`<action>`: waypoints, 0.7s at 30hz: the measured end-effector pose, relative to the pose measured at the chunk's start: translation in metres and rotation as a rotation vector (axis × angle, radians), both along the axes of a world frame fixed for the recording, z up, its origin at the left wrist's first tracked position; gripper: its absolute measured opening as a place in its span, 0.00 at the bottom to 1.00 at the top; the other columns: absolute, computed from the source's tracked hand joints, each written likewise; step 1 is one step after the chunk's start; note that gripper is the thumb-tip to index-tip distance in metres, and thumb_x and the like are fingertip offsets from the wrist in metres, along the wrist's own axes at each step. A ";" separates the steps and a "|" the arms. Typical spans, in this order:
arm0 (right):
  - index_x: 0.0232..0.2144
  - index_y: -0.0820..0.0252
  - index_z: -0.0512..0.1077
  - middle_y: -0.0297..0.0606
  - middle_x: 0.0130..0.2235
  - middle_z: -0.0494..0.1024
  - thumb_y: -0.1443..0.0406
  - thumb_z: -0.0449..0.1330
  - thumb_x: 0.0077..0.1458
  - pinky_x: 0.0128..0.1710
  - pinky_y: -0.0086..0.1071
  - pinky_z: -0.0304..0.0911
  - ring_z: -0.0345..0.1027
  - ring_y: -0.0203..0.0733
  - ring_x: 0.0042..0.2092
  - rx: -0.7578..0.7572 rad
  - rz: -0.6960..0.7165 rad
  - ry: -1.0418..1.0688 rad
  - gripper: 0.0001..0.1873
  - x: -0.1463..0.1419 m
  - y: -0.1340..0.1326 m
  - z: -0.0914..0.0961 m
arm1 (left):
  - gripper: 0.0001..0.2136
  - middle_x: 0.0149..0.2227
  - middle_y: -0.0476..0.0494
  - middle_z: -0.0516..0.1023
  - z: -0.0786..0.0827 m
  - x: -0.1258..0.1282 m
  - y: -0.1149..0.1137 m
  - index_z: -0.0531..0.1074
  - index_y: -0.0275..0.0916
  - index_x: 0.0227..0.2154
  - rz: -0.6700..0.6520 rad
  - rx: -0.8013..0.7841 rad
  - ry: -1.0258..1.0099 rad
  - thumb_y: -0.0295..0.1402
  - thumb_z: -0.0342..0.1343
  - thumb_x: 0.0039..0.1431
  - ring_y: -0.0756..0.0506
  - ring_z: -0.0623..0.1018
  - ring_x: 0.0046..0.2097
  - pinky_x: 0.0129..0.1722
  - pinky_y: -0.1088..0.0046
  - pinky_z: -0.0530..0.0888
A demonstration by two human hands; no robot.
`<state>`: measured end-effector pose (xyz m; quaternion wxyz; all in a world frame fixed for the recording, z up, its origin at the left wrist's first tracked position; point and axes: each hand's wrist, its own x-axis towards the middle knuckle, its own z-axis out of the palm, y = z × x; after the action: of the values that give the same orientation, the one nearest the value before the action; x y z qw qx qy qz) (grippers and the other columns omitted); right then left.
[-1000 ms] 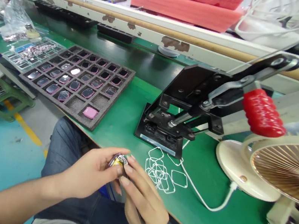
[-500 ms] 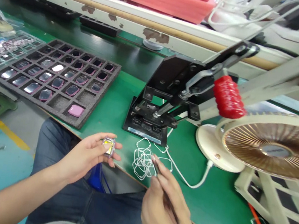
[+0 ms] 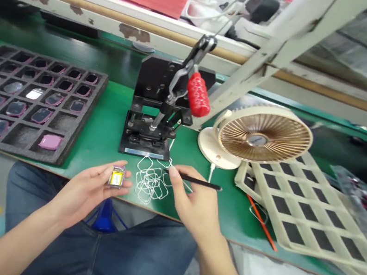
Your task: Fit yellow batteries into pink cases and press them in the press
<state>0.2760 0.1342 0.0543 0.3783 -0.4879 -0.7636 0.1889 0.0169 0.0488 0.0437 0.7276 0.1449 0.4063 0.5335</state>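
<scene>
My left hand is closed on a small watch case, held between thumb and fingers just off the table's front edge. A yellow part with a pale centre shows in the case's open side. In my right hand are thin black tweezers, lying nearly level with the tip toward the left. Under that tip is a loose pile of thin white ring gaskets on the green table. Whether the tips grip a ring is too small to tell.
A grey foam tray at left holds pink-edged cases, one of them face down. Behind the gaskets stands a black toggle press with a red handle. To its right are a cream fan and stacked cream trays.
The view has swung right, bringing the stacked trays into sight. My right hand has turned so that the tweezers lie flatter, their tip still by the gaskets. The left hand keeps the watch case.
</scene>
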 end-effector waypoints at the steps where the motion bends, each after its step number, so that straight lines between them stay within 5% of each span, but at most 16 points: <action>1: 0.40 0.57 0.80 0.40 0.40 0.85 0.52 0.59 0.75 0.34 0.33 0.69 0.80 0.45 0.39 -0.038 -0.014 -0.007 0.18 0.002 0.001 0.000 | 0.20 0.57 0.27 0.84 0.000 0.000 0.000 0.79 0.32 0.60 -0.020 0.006 -0.001 0.36 0.65 0.71 0.34 0.85 0.53 0.58 0.54 0.80; 7: 0.37 0.56 0.79 0.37 0.36 0.85 0.49 0.55 0.75 0.37 0.34 0.68 0.79 0.44 0.36 -0.191 0.002 0.007 0.22 -0.002 0.007 -0.003 | 0.18 0.56 0.27 0.83 0.003 0.021 0.017 0.83 0.34 0.56 -0.171 0.121 0.012 0.39 0.67 0.69 0.38 0.84 0.47 0.45 0.63 0.81; 11: 0.35 0.56 0.79 0.39 0.36 0.86 0.47 0.57 0.74 0.40 0.36 0.73 0.82 0.47 0.39 -0.272 0.008 0.129 0.24 -0.007 0.003 -0.003 | 0.23 0.41 0.29 0.85 0.002 0.037 0.040 0.82 0.29 0.56 -0.334 0.104 0.029 0.43 0.70 0.66 0.39 0.83 0.42 0.46 0.62 0.79; 21: 0.37 0.61 0.78 0.41 0.37 0.84 0.42 0.71 0.62 0.43 0.39 0.82 0.84 0.45 0.36 -0.545 -0.028 0.793 0.27 0.014 0.009 -0.013 | 0.19 0.45 0.31 0.85 0.004 0.041 0.050 0.82 0.31 0.53 -0.264 0.068 0.057 0.39 0.70 0.66 0.40 0.85 0.42 0.46 0.62 0.82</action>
<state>0.2896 0.1432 0.0418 0.5014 -0.4697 -0.4764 0.5487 0.0580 0.0993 0.0480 0.7744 0.2369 0.3856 0.4421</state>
